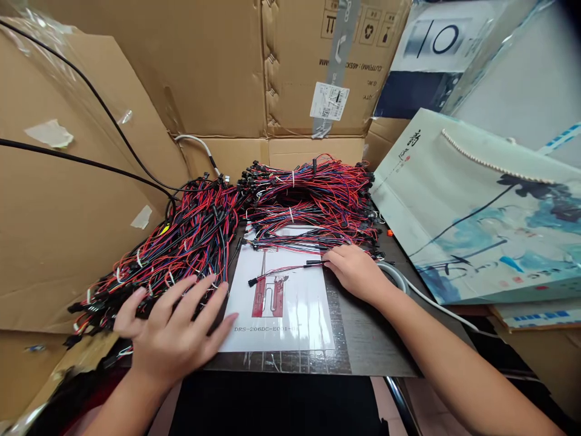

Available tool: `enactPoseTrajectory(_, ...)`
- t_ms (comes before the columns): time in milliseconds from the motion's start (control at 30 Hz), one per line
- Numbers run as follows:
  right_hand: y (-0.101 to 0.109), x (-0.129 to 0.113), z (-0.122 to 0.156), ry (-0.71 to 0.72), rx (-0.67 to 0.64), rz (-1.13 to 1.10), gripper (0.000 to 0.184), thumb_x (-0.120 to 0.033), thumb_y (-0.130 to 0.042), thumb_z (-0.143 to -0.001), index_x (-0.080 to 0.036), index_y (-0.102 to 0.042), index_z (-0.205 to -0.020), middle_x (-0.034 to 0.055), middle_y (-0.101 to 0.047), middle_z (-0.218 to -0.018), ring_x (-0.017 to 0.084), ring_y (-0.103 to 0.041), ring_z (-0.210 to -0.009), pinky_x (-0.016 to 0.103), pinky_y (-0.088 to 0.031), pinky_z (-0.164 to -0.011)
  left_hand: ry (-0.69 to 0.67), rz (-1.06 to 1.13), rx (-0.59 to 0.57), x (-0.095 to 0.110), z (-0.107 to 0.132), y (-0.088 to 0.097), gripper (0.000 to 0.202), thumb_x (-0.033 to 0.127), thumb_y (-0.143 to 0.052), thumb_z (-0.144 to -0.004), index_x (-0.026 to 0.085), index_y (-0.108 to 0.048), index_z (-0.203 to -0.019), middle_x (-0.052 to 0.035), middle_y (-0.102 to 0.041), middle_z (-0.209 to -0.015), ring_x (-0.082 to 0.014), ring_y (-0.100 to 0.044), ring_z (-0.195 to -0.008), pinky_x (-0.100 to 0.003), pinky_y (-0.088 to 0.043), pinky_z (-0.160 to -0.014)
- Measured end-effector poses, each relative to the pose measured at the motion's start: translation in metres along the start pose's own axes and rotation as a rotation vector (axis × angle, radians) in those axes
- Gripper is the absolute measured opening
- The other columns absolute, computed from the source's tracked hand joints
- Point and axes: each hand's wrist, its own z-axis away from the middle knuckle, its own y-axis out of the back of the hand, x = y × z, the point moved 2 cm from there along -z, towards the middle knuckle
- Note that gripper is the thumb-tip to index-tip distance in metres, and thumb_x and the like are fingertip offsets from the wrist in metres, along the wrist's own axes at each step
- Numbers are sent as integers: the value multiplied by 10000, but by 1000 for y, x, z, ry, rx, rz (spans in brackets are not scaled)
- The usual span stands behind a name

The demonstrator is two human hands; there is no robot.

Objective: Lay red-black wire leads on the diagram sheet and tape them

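Note:
My left hand (175, 327) lies flat with fingers spread on the near end of a long pile of red, black and blue wire harnesses (181, 242). My right hand (356, 269) pinches the end of a single red-and-black wire harness (281, 274) that lies across a white template sheet (295, 315) printed with a red diagram. Behind the sheet sits a second heap of wire harnesses (318, 194) with black connectors. The sheet rests on a dark board (363, 345).
Cardboard boxes (218, 66) wall in the back and left. A painted paper gift bag (481, 212) lies on its side at the right. Black cables (91, 163) run over the left cardboard, and a white cable (422, 297) passes under my right wrist.

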Motion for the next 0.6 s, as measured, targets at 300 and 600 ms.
enactPoseTrajectory(300,14,1,1,-14,247,-93,252,-136,-427,-977,-197,-668,-1021,65,-616,-877,162,-528,-803,290,-396,-725,-222,-58,-449,84,-101,-42,213,345,-569,-918,163,-677,-938,-102,-660,-948,-264,-613,-913,-380,-431,-759)
enactPoseTrajectory(600,25,-4,9,206,417,-88,242,-128,-507,-943,-248,-689,-1049,48,-655,-901,143,-525,-784,306,-399,-717,-200,255,-544,93,-109,-85,237,212,-393,-982,157,-617,-928,-74,-650,-905,-224,-615,-898,-336,-426,-769)
